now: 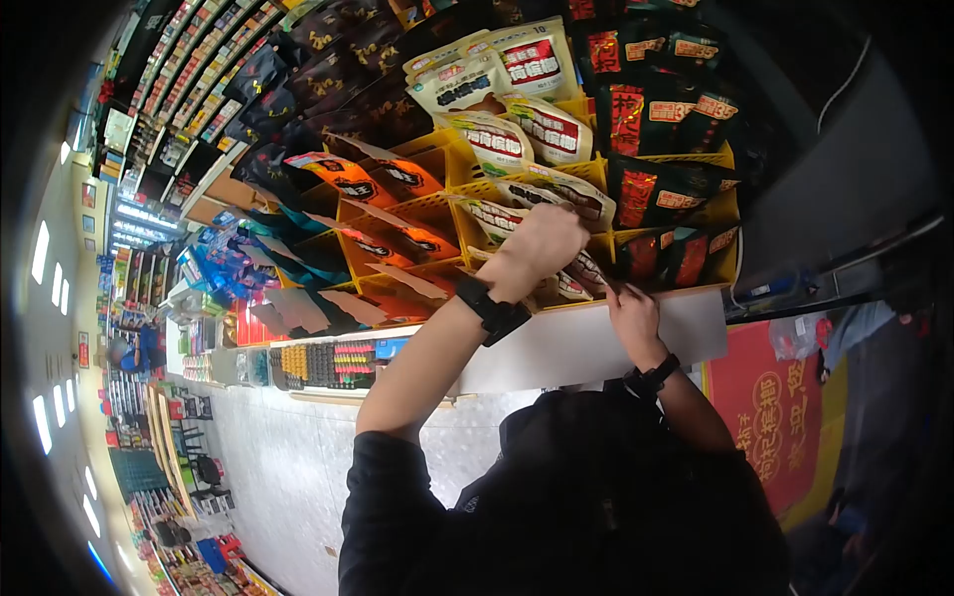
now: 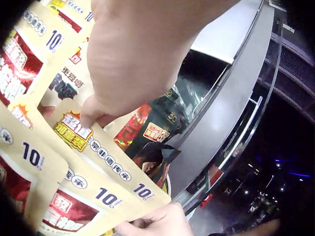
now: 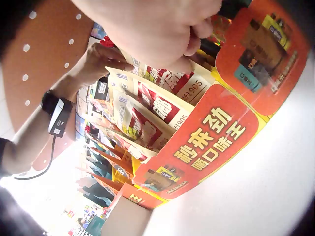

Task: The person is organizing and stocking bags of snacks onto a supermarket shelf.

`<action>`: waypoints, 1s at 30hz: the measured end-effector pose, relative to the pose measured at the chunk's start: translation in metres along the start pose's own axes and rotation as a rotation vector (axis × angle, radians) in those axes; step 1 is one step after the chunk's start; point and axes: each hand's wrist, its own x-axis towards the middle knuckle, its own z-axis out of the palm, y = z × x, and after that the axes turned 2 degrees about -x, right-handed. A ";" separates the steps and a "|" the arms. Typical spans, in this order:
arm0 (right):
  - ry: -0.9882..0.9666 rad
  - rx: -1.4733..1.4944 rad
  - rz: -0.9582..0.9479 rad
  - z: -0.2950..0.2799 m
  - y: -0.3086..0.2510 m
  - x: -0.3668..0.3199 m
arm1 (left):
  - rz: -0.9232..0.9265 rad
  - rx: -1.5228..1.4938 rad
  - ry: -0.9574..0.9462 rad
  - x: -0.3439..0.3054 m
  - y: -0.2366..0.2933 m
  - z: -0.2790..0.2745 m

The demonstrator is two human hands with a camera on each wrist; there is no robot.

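The left hand [image 1: 542, 248] reaches over the yellow divided rack [image 1: 730, 204], fingers at the top of a cream packet [image 1: 586, 270]. In the left wrist view, that hand [image 2: 140, 54] pinches the upper edge of a cream packet [image 2: 106, 152] marked 10. The right hand [image 1: 636, 323] is at the rack's front edge; in the left wrist view, its curled thumb and finger [image 2: 162, 221] hold the same packet's lower corner. The right wrist view has the right hand [image 3: 152, 29] above more upright cream packets [image 3: 160, 105], and the left hand [image 3: 98, 59] behind them.
Dark green packets [image 1: 661, 189] fill the compartments to the right, orange packets [image 1: 373, 243] those to the left. An orange printed card [image 3: 197, 142] fronts the rack. A white ledge [image 1: 596, 343] runs below, and a red and yellow banner [image 1: 765, 397] is at the right.
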 end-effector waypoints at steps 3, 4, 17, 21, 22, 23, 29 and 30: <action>0.029 0.017 -0.022 0.013 0.007 0.000 | -0.054 0.027 -0.115 -0.003 0.006 -0.003; 0.047 0.027 -0.022 0.012 0.006 0.002 | -0.073 0.022 -0.142 -0.006 0.005 -0.005; -0.108 0.053 -0.049 -0.030 -0.047 -0.007 | -0.231 -0.094 -0.088 -0.048 -0.022 -0.020; -0.203 0.009 -0.038 -0.023 -0.051 0.002 | -0.178 0.019 -0.247 -0.046 -0.016 -0.009; -0.173 0.026 -0.055 -0.023 -0.047 0.004 | -0.159 0.043 -0.235 -0.048 -0.016 -0.007; -0.145 0.042 -0.072 -0.024 -0.044 0.005 | -0.162 0.041 -0.236 -0.049 -0.017 -0.002; 0.015 0.081 -0.194 -0.015 -0.021 0.012 | -0.240 0.036 0.001 -0.049 -0.016 -0.005; 0.014 0.081 -0.197 -0.013 -0.020 0.011 | -0.196 0.013 -0.051 -0.050 -0.017 -0.003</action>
